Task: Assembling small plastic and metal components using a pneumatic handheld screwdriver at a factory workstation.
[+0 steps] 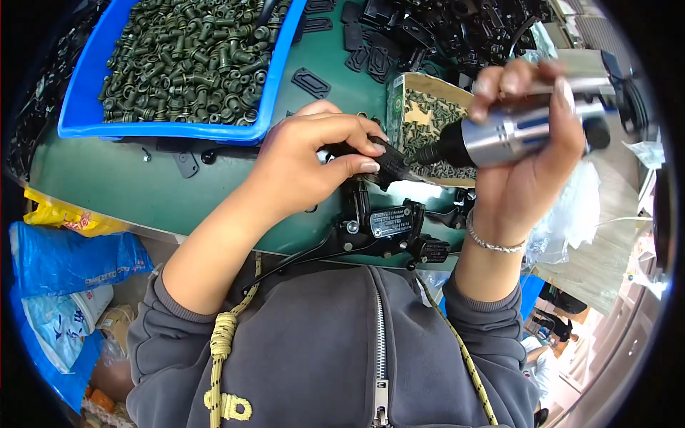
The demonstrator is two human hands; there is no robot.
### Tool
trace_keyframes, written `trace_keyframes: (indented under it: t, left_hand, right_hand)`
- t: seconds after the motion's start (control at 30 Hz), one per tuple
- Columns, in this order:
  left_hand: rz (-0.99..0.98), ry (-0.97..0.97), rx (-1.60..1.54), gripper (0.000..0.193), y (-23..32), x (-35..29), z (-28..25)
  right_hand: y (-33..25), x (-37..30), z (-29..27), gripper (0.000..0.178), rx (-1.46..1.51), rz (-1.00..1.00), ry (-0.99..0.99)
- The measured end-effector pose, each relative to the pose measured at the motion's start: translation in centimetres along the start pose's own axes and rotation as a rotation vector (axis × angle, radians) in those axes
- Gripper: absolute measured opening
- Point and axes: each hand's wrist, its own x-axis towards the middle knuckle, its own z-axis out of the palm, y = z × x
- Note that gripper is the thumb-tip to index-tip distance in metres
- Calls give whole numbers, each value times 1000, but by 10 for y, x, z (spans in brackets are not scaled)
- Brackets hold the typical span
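My left hand [307, 150] pinches a small dark part [391, 164] between thumb and fingers, above the green table. In my right hand [524, 135] is a silver power screwdriver [499, 137] with a black nose, its fingers wrapped round the body. The screwdriver's tip points left at the held part; whether they touch I cannot tell. Just below lies a black brake lever assembly [389, 222] with a printed cap and screws in its corners. Beside it sits another black lever part [433, 250]. A cardboard box [397, 107] of small dark screws stands behind the screwdriver's tip.
A blue bin [265, 118] full of dark bolts takes up the back left. Flat black gaskets [311, 83] lie on the green table [93, 171], and black castings [457, 36] are heaped at the back. Clear plastic bags [571, 214] are at the right; a blue bag [78, 264] is at the left.
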Motion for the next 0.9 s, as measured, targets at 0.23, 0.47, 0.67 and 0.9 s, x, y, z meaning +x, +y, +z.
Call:
trace_keyframes:
  t: [0.23, 0.47, 0.67, 0.9]
  left_hand:
    - [6, 4, 13, 19, -6, -3, -2]
    - [9, -10, -44, 20, -9, -5, 1]
    - [75, -50, -35, 24, -11, -3, -4]
    - [-138, -51, -170, 29, -4, -5, -4]
  right_hand:
    - [-5, 0, 18, 26, -166, 68, 273]
    - [-18, 25, 3, 23, -250, -58, 275]
    - [-23, 21, 6, 23, 217, -16, 88]
    - [-7, 12, 9, 24, 75, -14, 55]
